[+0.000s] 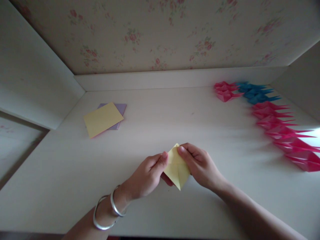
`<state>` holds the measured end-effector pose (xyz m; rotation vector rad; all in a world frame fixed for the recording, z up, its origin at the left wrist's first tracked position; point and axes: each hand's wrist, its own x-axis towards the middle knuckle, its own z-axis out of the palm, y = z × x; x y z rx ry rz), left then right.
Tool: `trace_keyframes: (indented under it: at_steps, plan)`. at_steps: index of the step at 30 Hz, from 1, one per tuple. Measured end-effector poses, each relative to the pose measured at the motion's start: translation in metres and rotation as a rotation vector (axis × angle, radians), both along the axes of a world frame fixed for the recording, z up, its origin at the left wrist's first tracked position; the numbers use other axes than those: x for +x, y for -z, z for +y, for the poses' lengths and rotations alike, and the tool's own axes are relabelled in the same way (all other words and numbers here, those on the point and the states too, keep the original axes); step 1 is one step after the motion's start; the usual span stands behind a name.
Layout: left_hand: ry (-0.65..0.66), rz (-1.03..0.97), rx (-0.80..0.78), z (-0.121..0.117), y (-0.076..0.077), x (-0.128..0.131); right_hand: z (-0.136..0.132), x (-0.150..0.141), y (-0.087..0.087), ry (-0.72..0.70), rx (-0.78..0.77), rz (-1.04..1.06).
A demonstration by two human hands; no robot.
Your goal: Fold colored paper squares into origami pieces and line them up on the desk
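You are holding a folded piece of yellow paper [178, 168] between your two hands, near the front middle of the white surface [160, 123]. The paper is forming a diamond, with one corner pointing away from you and one corner pointing toward you, and crease lines are showing on its face. Your left hand [147, 173] is gripping the left side of it, the thumb lying near the edge and some fingers reaching underneath. Your right hand [200, 163] is pinching the upper right side, with the thumb pressing on the top face. Whether the paper is touching the surface, I cannot tell. On your left wrist you are wearing two silver bangles [102, 228].

Farther off to the left, a yellow sheet [103, 119] is lying at an angle over a purple sheet [121, 108], and it is covering most of it. At the right, pink folded shapes [277, 131] are standing in a slanting row, and their thin points are directed to the right. Behind this row, blue folded shapes [257, 95] are sitting close together, and just left of these a smaller pink group [226, 95] is resting. Behind the surface, floral wallpaper [150, 36] is covering the wall above a white strip [150, 80].
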<state>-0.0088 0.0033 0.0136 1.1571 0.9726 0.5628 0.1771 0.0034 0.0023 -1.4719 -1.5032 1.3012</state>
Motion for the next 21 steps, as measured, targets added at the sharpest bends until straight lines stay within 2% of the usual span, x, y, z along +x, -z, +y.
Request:
trace_keyframes:
  at_steps: [7, 12, 15, 18, 21]
  plan:
    - [0.041, -0.107, -0.092, 0.0006, 0.0004, -0.0008, -0.0025, 0.0011, 0.0018, 0.041, -0.006, 0.043]
    - [0.072, 0.093, 0.107, 0.002, -0.0047, 0.0001, 0.0001, 0.0026, 0.0033, 0.043, -0.066, 0.124]
    - [0.08, 0.205, 0.212, 0.003, -0.0057, -0.0003, 0.0022, 0.0026, 0.0009, 0.021, -0.049, 0.147]
    - [0.073, 0.245, 0.244, 0.0031, -0.0061, -0.0005, 0.0031, 0.0019, -0.0014, 0.035, -0.048, 0.161]
    - [0.09, 0.174, 0.182, 0.0025, -0.0061, -0.0004, 0.0029, 0.0018, -0.0016, 0.049, -0.104, 0.19]
